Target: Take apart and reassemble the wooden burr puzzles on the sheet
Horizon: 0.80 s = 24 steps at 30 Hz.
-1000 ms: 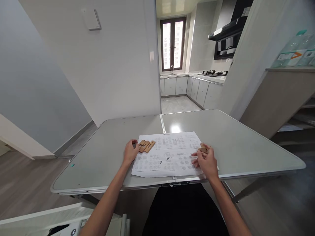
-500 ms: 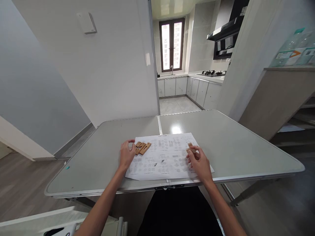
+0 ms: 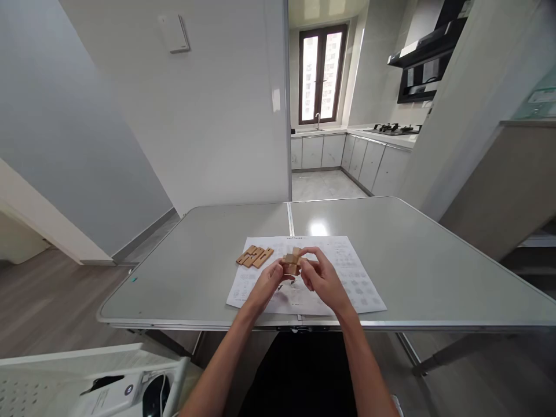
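I get soft daylight, far window (image 3: 322,75) panes near white; glare spot on bench (image 3: 412,260). Lower right dim. Wide lens stretches edges. I find held wooden blocks (image 3: 292,259) small, detail soft.

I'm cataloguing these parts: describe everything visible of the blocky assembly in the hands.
The blocky assembly is light brown, looks wooden, and seems built of crossing squared bars, with a darker upper face. The left hand and right hand hold it over the printed sheet; they hide parts, and joints are too small to tell.
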Each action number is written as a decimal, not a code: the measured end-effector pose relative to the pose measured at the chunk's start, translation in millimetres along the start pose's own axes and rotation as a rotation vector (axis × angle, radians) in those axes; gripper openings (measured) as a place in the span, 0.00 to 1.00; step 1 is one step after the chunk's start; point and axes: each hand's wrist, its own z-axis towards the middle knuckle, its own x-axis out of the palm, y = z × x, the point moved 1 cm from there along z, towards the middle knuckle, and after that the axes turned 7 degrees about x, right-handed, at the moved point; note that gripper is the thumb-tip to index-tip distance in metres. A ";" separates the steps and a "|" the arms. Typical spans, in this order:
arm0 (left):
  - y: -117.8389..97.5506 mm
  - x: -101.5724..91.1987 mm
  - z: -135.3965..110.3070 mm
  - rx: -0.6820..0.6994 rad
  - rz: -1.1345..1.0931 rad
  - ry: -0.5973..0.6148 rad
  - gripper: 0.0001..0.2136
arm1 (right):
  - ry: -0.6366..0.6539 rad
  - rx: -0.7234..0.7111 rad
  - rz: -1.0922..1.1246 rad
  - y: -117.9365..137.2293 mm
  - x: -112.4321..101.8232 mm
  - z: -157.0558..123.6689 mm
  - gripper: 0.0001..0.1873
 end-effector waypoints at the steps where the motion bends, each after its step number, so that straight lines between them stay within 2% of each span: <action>1: 1.1 -1.4 -4.3 0.004 0.019 -0.045 0.32 | 0.001 0.004 0.009 -2.9 4.3 -0.6 0.16; 4: 6.3 -8.1 -16.1 -0.024 0.080 -0.160 0.27 | 0.011 0.024 -0.003 -12.2 14.6 -4.0 0.17; 6: 9.2 -11.8 -20.9 -0.034 0.093 -0.189 0.25 | 0.029 0.030 -0.071 -16.6 17.6 -5.6 0.17; 11: 11.0 -14.4 -24.6 -0.031 0.079 -0.261 0.23 | 0.025 0.002 -0.253 -22.3 13.6 -2.7 0.18; 15: 11.7 -13.5 -27.9 -0.044 0.039 -0.332 0.24 | 0.042 -0.021 -0.306 -27.0 13.9 1.3 0.16; 24: 15.8 -10.4 -28.0 -0.030 0.023 -0.347 0.22 | 0.037 -0.060 -0.361 -24.6 17.1 -0.3 0.12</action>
